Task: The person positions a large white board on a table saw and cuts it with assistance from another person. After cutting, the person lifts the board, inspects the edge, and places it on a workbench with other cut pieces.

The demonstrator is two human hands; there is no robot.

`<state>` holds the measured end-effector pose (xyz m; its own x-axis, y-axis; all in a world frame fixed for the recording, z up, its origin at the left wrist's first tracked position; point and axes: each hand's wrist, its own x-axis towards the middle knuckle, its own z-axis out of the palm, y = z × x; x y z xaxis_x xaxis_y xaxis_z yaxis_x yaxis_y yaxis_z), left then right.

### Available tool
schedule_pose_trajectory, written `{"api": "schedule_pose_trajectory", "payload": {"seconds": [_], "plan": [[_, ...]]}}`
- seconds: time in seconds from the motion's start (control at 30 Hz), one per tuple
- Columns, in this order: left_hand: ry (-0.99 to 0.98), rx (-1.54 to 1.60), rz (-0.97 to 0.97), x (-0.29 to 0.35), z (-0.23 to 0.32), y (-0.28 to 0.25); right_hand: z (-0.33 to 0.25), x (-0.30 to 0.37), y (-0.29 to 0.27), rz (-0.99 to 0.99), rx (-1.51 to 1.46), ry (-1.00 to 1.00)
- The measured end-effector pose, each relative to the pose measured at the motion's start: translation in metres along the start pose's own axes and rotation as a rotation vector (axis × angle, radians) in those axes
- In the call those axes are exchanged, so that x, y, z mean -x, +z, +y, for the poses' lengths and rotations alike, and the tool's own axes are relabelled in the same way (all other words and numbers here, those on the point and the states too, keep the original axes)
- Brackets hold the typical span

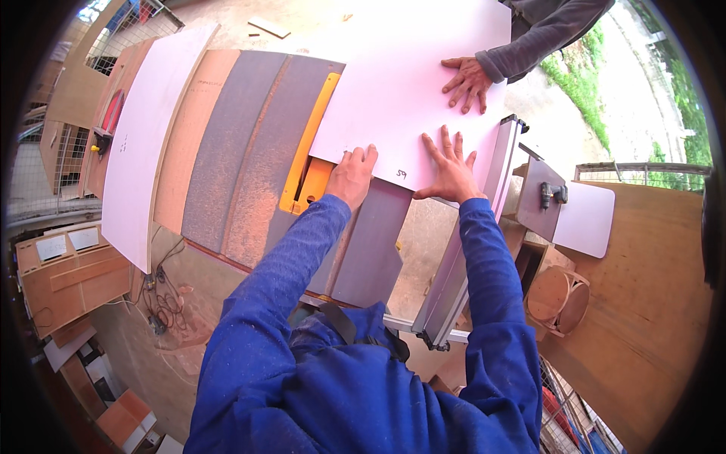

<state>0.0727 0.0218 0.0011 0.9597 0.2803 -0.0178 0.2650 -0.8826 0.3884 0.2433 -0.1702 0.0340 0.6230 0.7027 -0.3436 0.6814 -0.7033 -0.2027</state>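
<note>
A large white board point(393, 98) lies across the grey saw table point(370, 242), its near edge toward me. My left hand point(351, 180) is at the board's near left edge, fingers bent together over it, beside the yellow insert plate point(311, 181). The left thumb is hard to make out. My right hand point(452, 170) rests with spread fingers on the board's near right part, close to the metal fence rail point(499, 163). Across from me, another person's hand point(467, 82), in a grey sleeve, lies with spread fingers on the board's far right part.
Another white panel point(151, 136) leans at the left of the table. A cordless drill point(553, 196) lies on a surface at the right, near a round wooden piece point(558, 300) and a wide brown board point(643, 303). Cables point(162, 303) trail on the floor at the left.
</note>
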Motion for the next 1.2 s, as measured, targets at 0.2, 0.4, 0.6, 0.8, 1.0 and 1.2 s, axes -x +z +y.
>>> {"api": "schedule_pose_trajectory", "payload": {"seconds": [0.2,0.4,0.6,0.8,1.0,1.2], "plan": [[0.009,-0.004,0.008,-0.01,0.001,-0.003,0.006,-0.01,-0.001,0.001,0.011,0.003],[-0.018,0.008,-0.007,-0.024,0.001,-0.002,0.012,-0.021,-0.006,0.009,0.004,-0.004],[-0.021,0.001,-0.006,-0.043,0.001,-0.003,0.021,-0.036,-0.012,0.016,0.003,-0.017],[-0.034,-0.019,-0.006,-0.065,0.001,-0.002,0.031,-0.055,-0.02,0.021,0.013,-0.025],[-0.034,-0.055,-0.026,-0.088,0.002,-0.004,0.04,-0.074,-0.029,-0.004,0.021,-0.011],[-0.024,-0.111,-0.045,-0.111,0.003,-0.008,0.05,-0.095,-0.039,-0.016,0.021,-0.022]]}}
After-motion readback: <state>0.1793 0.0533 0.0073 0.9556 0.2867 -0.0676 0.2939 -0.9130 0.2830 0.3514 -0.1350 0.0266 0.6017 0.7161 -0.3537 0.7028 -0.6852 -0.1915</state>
